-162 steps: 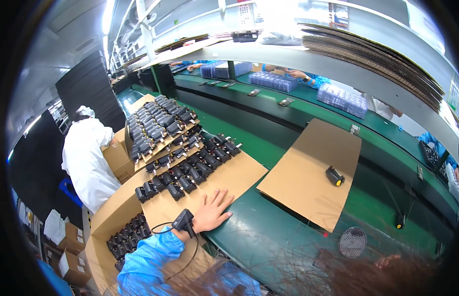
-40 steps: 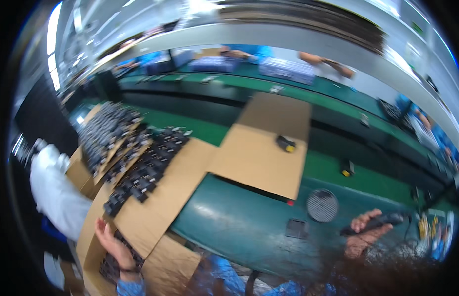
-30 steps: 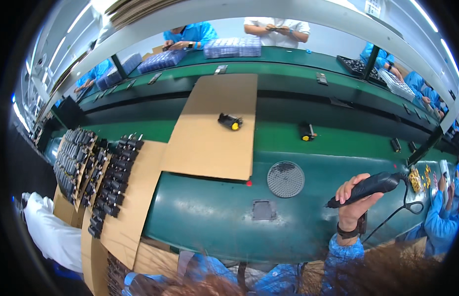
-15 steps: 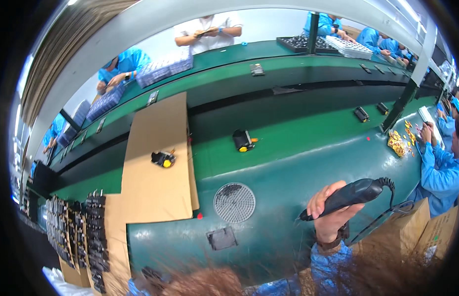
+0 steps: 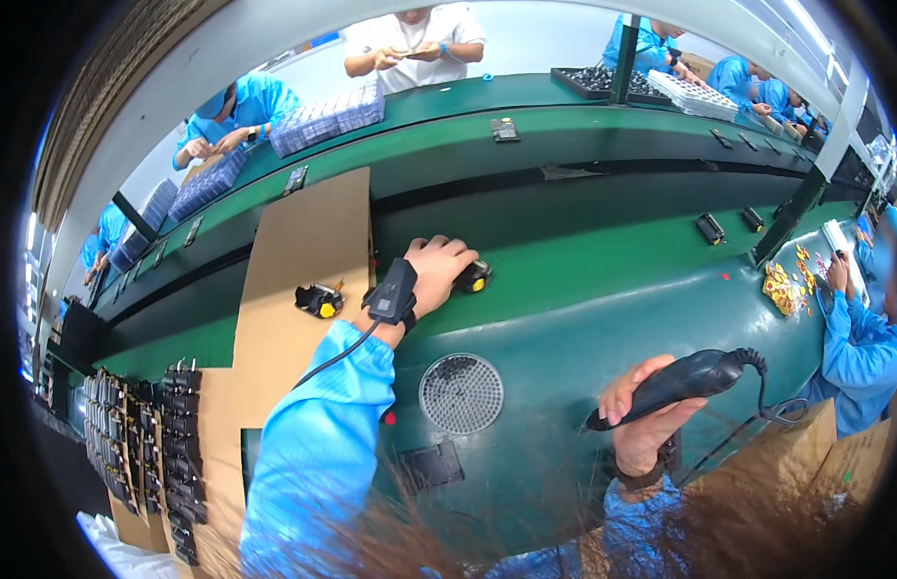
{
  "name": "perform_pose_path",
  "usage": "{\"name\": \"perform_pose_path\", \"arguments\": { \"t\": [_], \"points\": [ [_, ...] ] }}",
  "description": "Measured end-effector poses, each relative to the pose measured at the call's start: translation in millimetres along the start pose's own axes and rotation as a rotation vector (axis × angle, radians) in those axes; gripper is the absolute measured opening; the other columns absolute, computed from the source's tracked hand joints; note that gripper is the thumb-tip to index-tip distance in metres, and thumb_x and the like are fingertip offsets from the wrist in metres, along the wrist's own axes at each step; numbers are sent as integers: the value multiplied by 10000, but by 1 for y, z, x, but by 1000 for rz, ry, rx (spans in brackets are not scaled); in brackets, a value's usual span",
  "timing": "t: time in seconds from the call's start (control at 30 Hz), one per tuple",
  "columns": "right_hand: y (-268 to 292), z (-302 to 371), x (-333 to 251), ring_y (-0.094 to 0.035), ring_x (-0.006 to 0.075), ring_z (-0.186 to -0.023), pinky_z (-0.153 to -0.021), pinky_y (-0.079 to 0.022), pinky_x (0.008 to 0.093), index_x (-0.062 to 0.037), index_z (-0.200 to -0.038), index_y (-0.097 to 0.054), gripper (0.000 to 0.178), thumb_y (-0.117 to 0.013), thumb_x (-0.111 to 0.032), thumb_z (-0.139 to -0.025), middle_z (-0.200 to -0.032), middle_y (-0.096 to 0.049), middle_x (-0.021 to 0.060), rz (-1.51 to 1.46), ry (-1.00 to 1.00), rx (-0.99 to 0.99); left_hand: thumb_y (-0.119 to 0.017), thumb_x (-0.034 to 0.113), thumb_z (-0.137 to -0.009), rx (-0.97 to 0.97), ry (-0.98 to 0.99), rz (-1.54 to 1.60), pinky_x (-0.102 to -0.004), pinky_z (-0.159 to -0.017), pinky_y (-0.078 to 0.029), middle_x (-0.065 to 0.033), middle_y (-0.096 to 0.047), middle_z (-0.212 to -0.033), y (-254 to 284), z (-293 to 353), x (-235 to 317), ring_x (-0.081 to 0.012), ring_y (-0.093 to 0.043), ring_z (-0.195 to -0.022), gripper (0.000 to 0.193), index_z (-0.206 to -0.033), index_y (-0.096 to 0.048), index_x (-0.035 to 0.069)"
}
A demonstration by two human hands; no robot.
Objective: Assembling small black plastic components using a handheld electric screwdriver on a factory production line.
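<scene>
While the right hand (image 5: 651,415) stays nearest, closed round a black corded handheld tool (image 5: 685,381), its coiled cable (image 5: 772,410) trailing off to the outer side could snag, I judge, if the hand swings; further out, the left hand (image 5: 439,272) is cupped over a small black-and-yellow part (image 5: 475,278) on the green belt (image 5: 603,261), fingers curled on it, though whether it is truly pinched or only covered I cannot tell; a loose hold might let it roll away; its twin (image 5: 318,301) lies left of that grip on cardboard (image 5: 303,280); the tool's tip is hidden.
</scene>
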State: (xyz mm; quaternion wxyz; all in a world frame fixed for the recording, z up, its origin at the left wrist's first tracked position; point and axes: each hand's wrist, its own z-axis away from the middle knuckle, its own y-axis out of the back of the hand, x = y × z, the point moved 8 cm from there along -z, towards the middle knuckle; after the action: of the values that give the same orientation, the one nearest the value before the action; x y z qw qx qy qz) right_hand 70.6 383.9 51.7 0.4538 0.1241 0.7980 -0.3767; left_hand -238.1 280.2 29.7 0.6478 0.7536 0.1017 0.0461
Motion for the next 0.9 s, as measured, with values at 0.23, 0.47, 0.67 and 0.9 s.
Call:
{"name": "perform_pose_path", "arguments": {
  "t": [0.23, 0.47, 0.67, 0.9],
  "points": [
    [13, 8, 3, -486, 157, -439, -432, -436, 308, -83, -984, -476, 874, -348, -935, -841, -583, -470, 24, 23, 6, 5, -892, 434, -703, 61, 214, 417, -455, -834, -511, -136, -588, -994, 108, 125, 76, -352, -620, -946, 667, -1160, -627, 28],
    [-15, 15, 18, -488, 136, -459, -448, -446, 293, -89, -987, -461, 899, -301, -958, -823, -589, -464, 11, 81, -47, -95, -767, 584, -819, 48, 224, 369, -428, -852, -469, -114, -588, -1166, 68, 232, 153, -284, -582, -1031, 709, -1243, -617, 36],
    [-21, 23, 16, -495, 137, -471, -459, -450, 293, -87, -1005, -454, 906, -320, -961, -810, -599, -468, 14, 123, -64, -73, -747, 531, -853, 61, 234, 332, -421, -895, -461, -91, -568, -1242, 46, 232, 154, -268, -541, -1125, 649, -1293, -622, 70],
    [-93, 18, -2, -562, 178, -595, -590, -505, 355, -75, -1069, -458, 901, -353, -933, -812, -746, -530, 54, -81, 50, -223, -802, 440, -857, -6, 278, 470, -488, -1021, -431, -131, -511, -1285, 36, 240, 149, -335, -489, -1221, 716, -1410, -552, 58]
  ]
}}
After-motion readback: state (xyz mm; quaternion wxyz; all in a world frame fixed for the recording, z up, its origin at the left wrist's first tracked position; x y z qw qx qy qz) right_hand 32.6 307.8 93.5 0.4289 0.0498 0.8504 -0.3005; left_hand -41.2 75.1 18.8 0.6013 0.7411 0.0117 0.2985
